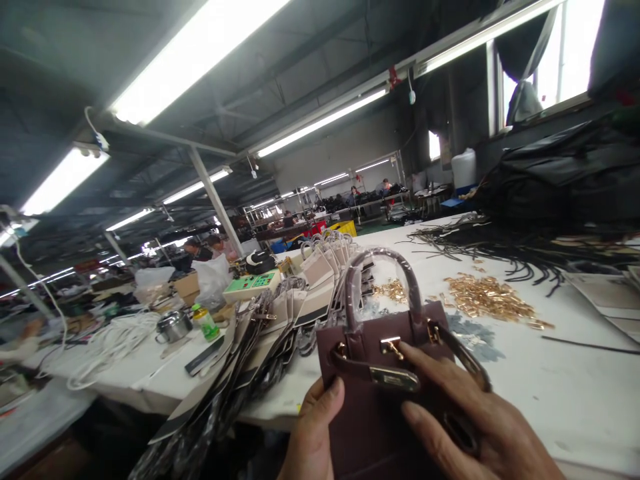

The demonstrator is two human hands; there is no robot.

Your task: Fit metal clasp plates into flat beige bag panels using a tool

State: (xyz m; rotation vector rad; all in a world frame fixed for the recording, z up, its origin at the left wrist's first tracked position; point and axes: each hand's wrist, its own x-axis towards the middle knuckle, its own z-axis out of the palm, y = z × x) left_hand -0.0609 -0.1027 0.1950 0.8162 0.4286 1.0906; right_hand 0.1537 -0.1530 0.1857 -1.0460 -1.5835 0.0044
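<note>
A small dark maroon handbag (pixel 385 413) is held upright in front of me. Its curved top handle (pixel 383 257) is wrapped in clear plastic. My left hand (pixel 315 427) grips the bag's left edge, thumb on the front. Across the front lies my right hand (pixel 465 413), index finger stretched to the gold clasp (pixel 393 347) and thumb spread apart below; its other fingers are partly hidden. A strap with a gold metal plate (pixel 395 378) hangs loose just below the clasp. Another strap end (pixel 460 357) curves out on the right side, by the right hand.
On the white table (pixel 565 380) lie gold metal pieces (pixel 490 297) and grey flat pieces (pixel 475 337). Overlapping bag panels (pixel 280 327) spread left, near a green device (pixel 251 285), a bottle (pixel 205 322) and a metal mug (pixel 173 327). Black strips (pixel 520 257) lie behind right.
</note>
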